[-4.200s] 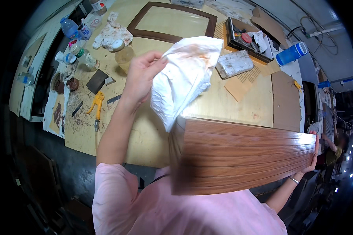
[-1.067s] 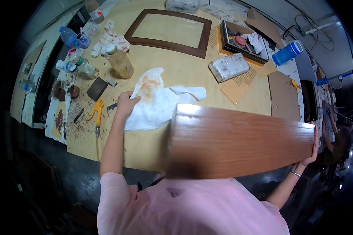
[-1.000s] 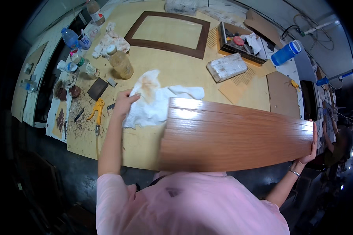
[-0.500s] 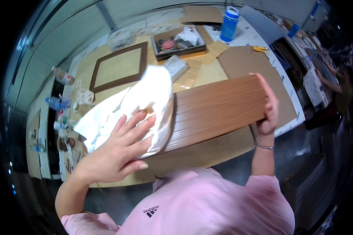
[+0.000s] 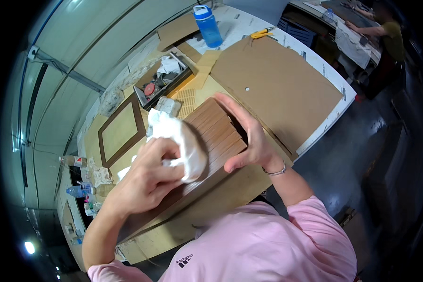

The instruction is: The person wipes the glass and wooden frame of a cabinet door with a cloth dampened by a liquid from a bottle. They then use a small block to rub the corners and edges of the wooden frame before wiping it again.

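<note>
A stack of brown wood-grain strips [image 5: 214,130] lies slantwise in front of me, its ends stepped unevenly on the right. Across its top, my left hand [image 5: 150,176] presses a bunched white cloth [image 5: 192,155], with the fingers closed into the fabric. At the right end, my right hand [image 5: 251,136] spans the stack, fingers along the far corner and thumb by the near one. The cloth and my left forearm hide much of the stack's left part. Beyond the cloth is a small pale wrapped block [image 5: 168,107].
A brown frame [image 5: 140,120] lies at left, near an open box of odds and ends [image 5: 145,100]. Farther back stand a blue bottle [image 5: 208,29] and a yellow cutter [image 5: 261,33]. Cardboard [image 5: 286,80] covers the right side. Several bottles [image 5: 75,161] line the left edge. Another person [image 5: 385,35] works at far right.
My left hand has bunched up the cloth and slid it toward the stack's right end. My right hand has gone from flat against the end to spanning it. The view has turned.
</note>
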`<state>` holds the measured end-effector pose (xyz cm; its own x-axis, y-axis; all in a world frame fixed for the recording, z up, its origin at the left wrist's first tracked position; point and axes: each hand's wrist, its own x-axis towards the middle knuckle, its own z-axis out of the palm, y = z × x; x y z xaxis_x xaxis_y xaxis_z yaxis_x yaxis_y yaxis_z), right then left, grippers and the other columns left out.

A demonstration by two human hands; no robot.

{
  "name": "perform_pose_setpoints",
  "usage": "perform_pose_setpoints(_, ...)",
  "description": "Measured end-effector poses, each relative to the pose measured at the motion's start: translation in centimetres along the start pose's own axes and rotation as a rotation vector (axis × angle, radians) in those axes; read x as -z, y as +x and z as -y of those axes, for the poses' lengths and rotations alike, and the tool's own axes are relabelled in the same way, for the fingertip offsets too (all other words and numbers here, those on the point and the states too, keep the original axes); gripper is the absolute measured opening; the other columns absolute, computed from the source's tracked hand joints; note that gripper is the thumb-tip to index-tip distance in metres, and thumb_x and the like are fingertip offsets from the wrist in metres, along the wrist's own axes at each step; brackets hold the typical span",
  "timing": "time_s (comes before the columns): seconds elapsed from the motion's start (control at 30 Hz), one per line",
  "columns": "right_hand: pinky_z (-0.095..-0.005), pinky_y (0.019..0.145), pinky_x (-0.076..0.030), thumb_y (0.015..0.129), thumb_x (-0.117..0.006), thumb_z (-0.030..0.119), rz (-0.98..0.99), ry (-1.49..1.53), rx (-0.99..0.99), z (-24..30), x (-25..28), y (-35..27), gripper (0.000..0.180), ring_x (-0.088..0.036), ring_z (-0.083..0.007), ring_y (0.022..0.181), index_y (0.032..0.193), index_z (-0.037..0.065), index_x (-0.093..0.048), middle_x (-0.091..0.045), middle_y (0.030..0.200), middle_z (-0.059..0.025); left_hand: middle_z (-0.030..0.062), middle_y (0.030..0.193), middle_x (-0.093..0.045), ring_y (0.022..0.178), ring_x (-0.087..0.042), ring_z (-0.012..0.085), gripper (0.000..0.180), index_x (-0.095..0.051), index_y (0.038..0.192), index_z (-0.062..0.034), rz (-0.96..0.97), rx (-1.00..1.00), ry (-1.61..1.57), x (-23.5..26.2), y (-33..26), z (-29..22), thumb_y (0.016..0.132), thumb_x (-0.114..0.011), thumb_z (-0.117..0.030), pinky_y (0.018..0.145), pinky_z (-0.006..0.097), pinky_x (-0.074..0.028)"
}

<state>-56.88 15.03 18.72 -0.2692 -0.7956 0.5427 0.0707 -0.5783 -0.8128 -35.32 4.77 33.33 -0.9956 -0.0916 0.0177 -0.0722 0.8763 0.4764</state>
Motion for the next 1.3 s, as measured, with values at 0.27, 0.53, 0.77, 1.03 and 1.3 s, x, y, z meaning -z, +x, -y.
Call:
perform_pose_setpoints(0.27,-0.0356,0.111,-0.034,0.05,-0.095,0.046,0.048,-0.003,-0.052,1.3,0.7,-0.7,0.128,-0.045,-0.0256,0.131,0.147,-0.007,-0.029,-0.045,0.142,-0.0185,0.0083,0.091,-0.054,0.085,-0.056,0.0289,0.027,-0.073,0.091,-0.0094,0.066,-0.085,-0.012,-0.4,3.9,-0.1,0.067,-0.072,0.002,0.074,0.038,-0.043)
perform_pose_setpoints(0.53,-0.0368,0.112,-0.034,0.05,-0.095,0.048,0.081,0.025,-0.106,0.4,-0.3,0.4,0.129,-0.044,-0.0276,0.133,0.146,-0.006,-0.029,-0.043,0.143,-0.0211,0.0106,0.096,-0.056,0.086,-0.058,0.0278,0.029,-0.072,0.105,-0.0071,-0.289,0.008,0.026,-1.7,7.4,1.9,0.078,-0.07,0.004,0.076,0.036,-0.047)
perform_pose_setpoints(0.77,-0.0365,0.114,-0.031,0.05,-0.095,0.047,0.028,-0.059,-0.02,-0.2,-0.2,0.0,0.133,-0.04,-0.0282,0.136,0.147,-0.009,-0.025,-0.04,0.146,-0.0224,0.0109,0.096,-0.055,0.091,-0.056,0.0263,0.02,-0.07,0.099,-0.0029,-0.215,0.185,0.02,-0.9,6.3,2.4,0.08,-0.07,0.003,0.08,0.034,-0.046)
perform_pose_setpoints(1.03,-0.0378,0.115,-0.028,0.051,-0.095,0.046,0.012,-0.029,-0.01,-0.4,-0.1,0.3,0.134,-0.037,-0.0302,0.138,0.148,-0.009,-0.021,-0.037,0.148,-0.0231,0.0109,0.094,-0.055,0.092,-0.059,0.0266,0.024,-0.074,0.098,-0.0041,-0.259,0.205,-0.09,-0.8,3.4,2.6,0.076,-0.071,0.005,0.08,0.035,-0.048)
perform_pose_setpoints(1.3,-0.0377,0.117,-0.024,0.049,-0.097,0.043,0.028,-0.009,-0.046,0.1,0.7,0.3,0.14,-0.033,-0.0277,0.141,0.15,-0.01,-0.016,-0.032,0.151,-0.0213,0.0124,0.091,-0.058,0.084,-0.06,0.0296,0.017,-0.072,0.091,-0.0029,-0.159,0.136,0.024,0.0,6.3,1.4,0.075,-0.07,0.003,0.072,0.037,-0.048)
